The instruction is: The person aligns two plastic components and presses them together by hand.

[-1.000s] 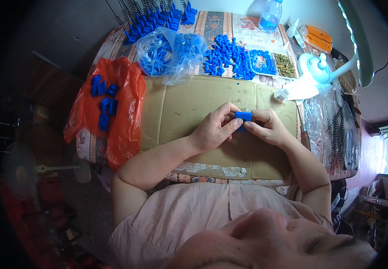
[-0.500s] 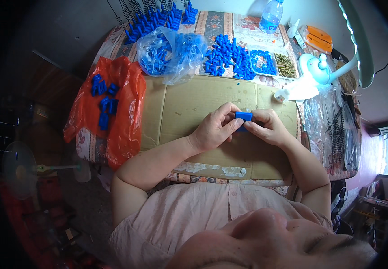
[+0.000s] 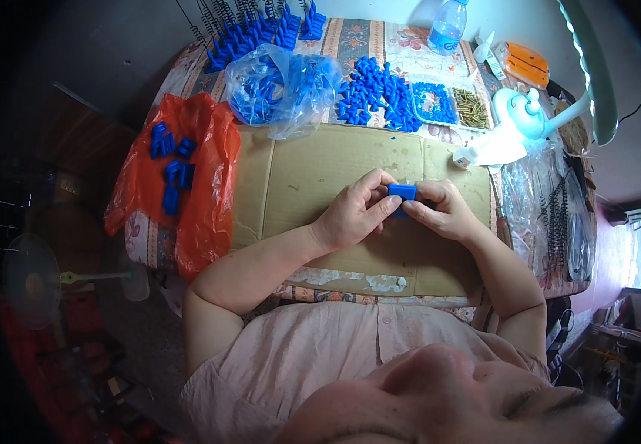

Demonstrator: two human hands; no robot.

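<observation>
Over the cardboard sheet (image 3: 320,163), both hands close on one small blue plastic block (image 3: 402,192) with a smooth, flat face. My left hand (image 3: 357,211) grips its left side, the thumb pressed against the lower left corner. On the other side my right hand (image 3: 443,207) pinches it between thumb and curled fingers. More blue plastic shows below the thumbs, partly covered by them. Whether it is a second part or the same block I cannot tell. Similar blue blocks (image 3: 172,177) lie on a red plastic bag (image 3: 209,163) to the left.
Beyond the cardboard are a clear bag of blue parts (image 3: 283,89), a pile of blue pieces (image 3: 376,96), a tray of small blue bits (image 3: 435,102) and brass-coloured pins (image 3: 470,107). Blue parts with black springs (image 3: 261,33) stand far left. A lamp (image 3: 520,115) and water bottle (image 3: 448,28) stand right.
</observation>
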